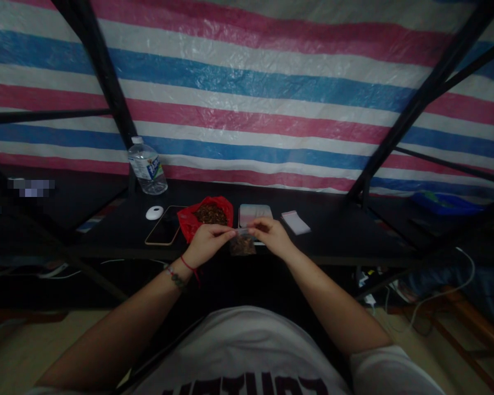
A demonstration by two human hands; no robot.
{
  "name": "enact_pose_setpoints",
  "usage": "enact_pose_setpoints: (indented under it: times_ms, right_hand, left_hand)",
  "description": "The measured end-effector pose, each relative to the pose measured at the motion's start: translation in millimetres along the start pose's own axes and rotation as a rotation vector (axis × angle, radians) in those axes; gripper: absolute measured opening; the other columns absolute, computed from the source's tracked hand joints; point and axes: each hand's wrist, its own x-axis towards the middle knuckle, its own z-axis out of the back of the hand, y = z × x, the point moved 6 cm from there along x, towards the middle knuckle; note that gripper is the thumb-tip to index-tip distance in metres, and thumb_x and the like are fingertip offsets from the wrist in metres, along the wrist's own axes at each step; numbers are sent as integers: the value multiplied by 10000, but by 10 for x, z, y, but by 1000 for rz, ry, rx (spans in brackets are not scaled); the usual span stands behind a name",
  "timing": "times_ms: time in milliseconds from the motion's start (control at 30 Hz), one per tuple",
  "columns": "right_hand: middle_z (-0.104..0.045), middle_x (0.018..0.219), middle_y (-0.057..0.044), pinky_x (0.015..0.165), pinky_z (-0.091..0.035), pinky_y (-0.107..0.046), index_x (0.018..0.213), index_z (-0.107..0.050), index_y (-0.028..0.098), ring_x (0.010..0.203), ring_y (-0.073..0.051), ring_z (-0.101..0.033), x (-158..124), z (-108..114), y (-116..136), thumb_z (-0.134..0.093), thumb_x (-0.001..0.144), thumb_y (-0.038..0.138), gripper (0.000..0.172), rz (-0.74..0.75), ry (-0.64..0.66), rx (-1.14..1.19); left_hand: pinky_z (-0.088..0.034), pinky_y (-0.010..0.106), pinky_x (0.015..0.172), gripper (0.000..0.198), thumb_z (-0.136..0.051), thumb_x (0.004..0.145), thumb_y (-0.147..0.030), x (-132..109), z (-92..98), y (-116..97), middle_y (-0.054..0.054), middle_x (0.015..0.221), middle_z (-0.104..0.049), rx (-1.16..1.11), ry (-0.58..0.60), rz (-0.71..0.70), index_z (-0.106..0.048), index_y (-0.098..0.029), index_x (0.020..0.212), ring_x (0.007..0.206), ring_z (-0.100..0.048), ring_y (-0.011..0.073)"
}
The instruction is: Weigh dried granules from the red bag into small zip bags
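Observation:
My left hand [208, 243] and my right hand [271, 235] meet over the front of a black table [333, 236]. Both pinch the top edge of a small clear bag [242, 244] that hangs between them, filled with brown bits. Just behind my left hand lies an open red bag [189, 219] holding more of the same brown material. A small scale [255, 213] with a pale top stands behind my right hand.
A phone [164, 225] lies flat left of the red bag, with a white round object [154, 212] beside it. A water bottle [147, 166] stands at the back left. Empty clear bags [295, 221] lie right of the scale. Black frame bars and a striped tarp rise behind.

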Motion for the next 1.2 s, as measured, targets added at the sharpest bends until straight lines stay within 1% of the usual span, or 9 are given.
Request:
enact_pose_setpoints:
  times_ms: [67, 167, 300, 400, 500, 667, 900, 1067, 1200]
  right_hand:
    - [-683, 996, -45, 747, -500, -295, 1029, -660, 199, 828, -163, -632, -12, -137, -48, -751, 686, 360, 389, -8, 140, 62]
    - [-689, 926, -34, 775, -506, -311, 982, -660, 187, 829, -168, -640, -4, -223, -98, -753, 677, 320, 345, -41, 235, 97]
    - [-686, 892, -9, 644, -517, -253, 1043, -578, 217, 759, -144, -648, 129, 179, -189, -750, 662, 299, 426, -83, -102, 296]
    - [-674, 820, 8, 499, -463, -182, 1004, -546, 213, 630, -107, -619, 241, 713, -392, -746, 664, 336, 412, -82, -377, 360]
    - [-651, 750, 8, 531, -496, -191, 911, -572, 173, 600, -94, -605, 351, 1236, -752, -728, 673, 358, 340, -129, -603, 320]
    - [-623, 629, -4, 585, -539, -240, 701, -568, 152, 567, -114, -605, 560, 1601, -1330, -724, 666, 250, 188, -398, -667, 15]
    - [-687, 843, -126, 818, -510, -342, 786, -625, 113, 863, -214, -652, 703, 1846, -1363, -652, 688, 122, 102, -448, -680, -272]
    - [-694, 987, -133, 934, -437, -350, 906, -680, 121, 997, -231, -622, 830, 1596, -1222, -587, 798, 275, 210, -370, -576, -405]
    - [-673, 1100, -106, 896, -465, -340, 1213, -584, 159, 976, -193, -633, 963, 965, -1033, -576, 827, 436, 475, -185, -215, -409]
  left_hand:
    - [-550, 281, 726, 280, -664, 743, -408, 13, 41, 30, 61, 832, -760, -4, -39, 19, -766, -164, 835, 764, -705, 206]
    - [-552, 295, 739, 312, -652, 751, -439, 27, 73, 57, 65, 845, -759, 6, -60, 26, -765, -165, 847, 774, -702, 214]
    - [-537, 314, 832, 344, -629, 772, -445, 64, 110, 84, 70, 945, -750, 51, -77, 4, -746, -167, 936, 874, -693, 217]
    - [-527, 316, 873, 378, -615, 779, -423, 110, 121, 158, 74, 1046, -728, 111, -43, -7, -710, -168, 1041, 955, -677, 213]
    - [-528, 305, 865, 342, -584, 787, -381, 147, 156, 256, 61, 1046, -727, 227, -35, -11, -707, -177, 1032, 942, -677, 202]
    - [-530, 283, 824, 270, -525, 785, -279, 170, 267, 349, 30, 936, -746, 432, -91, 19, -730, -201, 943, 836, -687, 187]
    - [-498, 309, 889, 301, -487, 818, -262, 256, 470, 465, 67, 1016, -728, 627, -125, -10, -721, -176, 987, 913, -675, 218]
    - [-460, 320, 948, 341, -446, 847, -242, 350, 535, 602, 100, 1073, -708, 756, -58, -48, -700, -145, 1052, 990, -651, 234]
    - [-474, 326, 905, 360, -467, 843, -296, 361, 484, 709, 118, 1081, -701, 843, 50, 0, -688, -140, 1080, 973, -652, 251]
